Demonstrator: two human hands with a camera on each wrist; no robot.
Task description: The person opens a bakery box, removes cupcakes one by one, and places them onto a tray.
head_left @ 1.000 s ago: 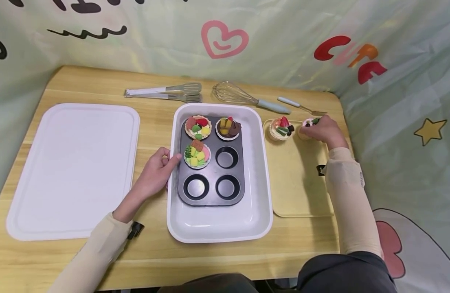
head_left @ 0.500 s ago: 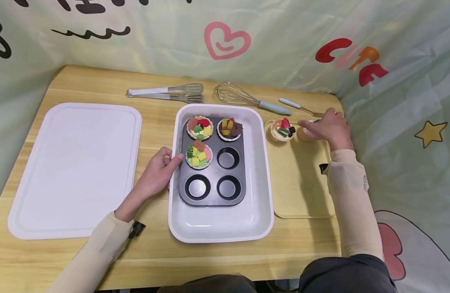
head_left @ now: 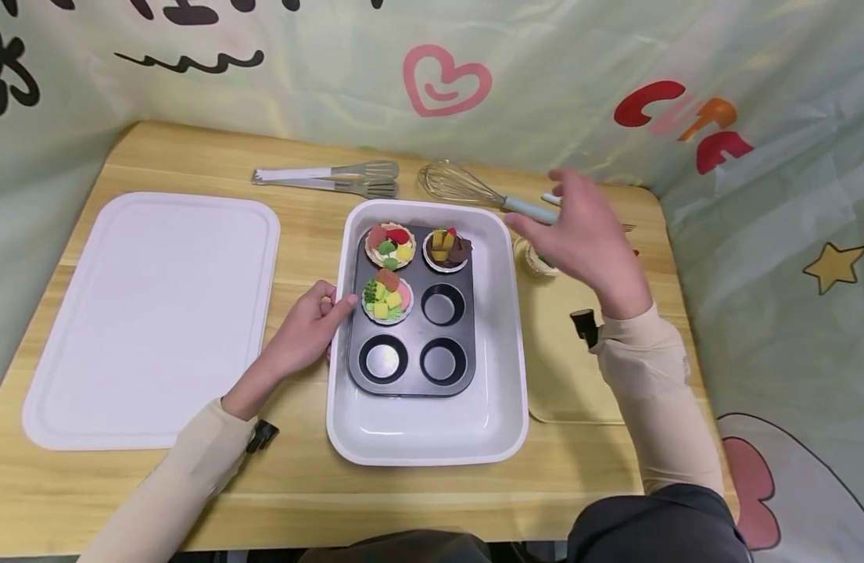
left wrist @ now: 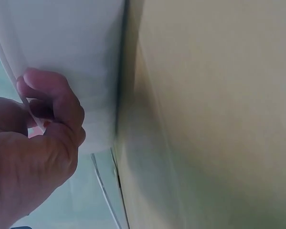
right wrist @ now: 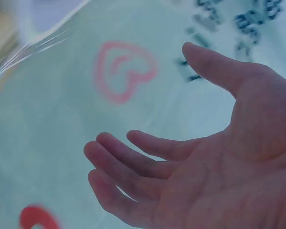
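Note:
My left hand (head_left: 305,328) pinches the left rim of a white deep tray (head_left: 432,430), thumb over the edge and fingers below, as the left wrist view also shows the hand (left wrist: 52,124). Inside lies a dark muffin tin (head_left: 412,375). Three of its cups hold toy tarts: a fruit one (head_left: 389,246), a chocolate one (head_left: 447,249) and a green and yellow one (head_left: 387,299). My right hand (head_left: 589,238) hovers over the yellow tray (head_left: 575,375), fingers spread and holding nothing, plain too in the right wrist view (right wrist: 200,167). Beneath it a tart (head_left: 540,264) is partly hidden.
A white flat tray (head_left: 150,320) lies at the left. Along the back are tongs (head_left: 326,178), a whisk (head_left: 467,188) and a fork (head_left: 629,227), mostly hidden behind the right hand. A printed curtain (head_left: 530,102) stands behind the table.
My right hand has let go of the far tart on the yellow tray and moved up and left, over the nearer tart. The left hand has kept its hold on the tray rim.

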